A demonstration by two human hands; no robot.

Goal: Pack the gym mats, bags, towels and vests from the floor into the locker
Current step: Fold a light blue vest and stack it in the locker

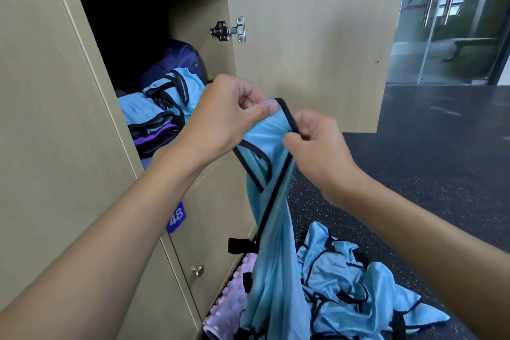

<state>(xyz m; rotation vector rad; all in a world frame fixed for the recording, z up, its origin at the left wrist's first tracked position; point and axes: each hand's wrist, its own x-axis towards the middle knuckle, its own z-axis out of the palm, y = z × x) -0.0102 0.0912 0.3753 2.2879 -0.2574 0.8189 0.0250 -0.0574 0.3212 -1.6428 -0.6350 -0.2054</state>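
A: Locker (pixel 193 124) of pale wood-grain board, far left, one compartment open; inside, folded light-blue vests with black trim (pixel 162 102) stacked on purple fabric, with a dark purple bag (pixel 176 59) behind.

B: Below that?

A: Closed door bearing a small blue number tag reading 48 (pixel 176 217), and lower down a small brass knob (pixel 197 270).

B: And the hands?

A: Left hand (pixel 223 119), just right of the opening, thumb and fingers pinched shut on the top edge of a light-blue vest edged in black binding (pixel 271 215). Right hand (pixel 317 146) just beside it, fingertips closed on the black strap of the same vest. Vest held up between both hands in front of the locker, hanging down long and loosely twisted.

B: Behind them?

A: Open locker door (pixel 317 44) of the same pale board, swung outward, silver metal hinge (pixel 229 30) at its inner edge.

B: On the ground?

A: Dark speckled rubber floor (pixel 427 160). Near the locker's foot, a pale pink ridged mat (pixel 229 306), partly hidden by the hanging vest. Right of it, a crumpled heap of more light-blue black-trimmed vests (pixel 358 292) lying on the floor.
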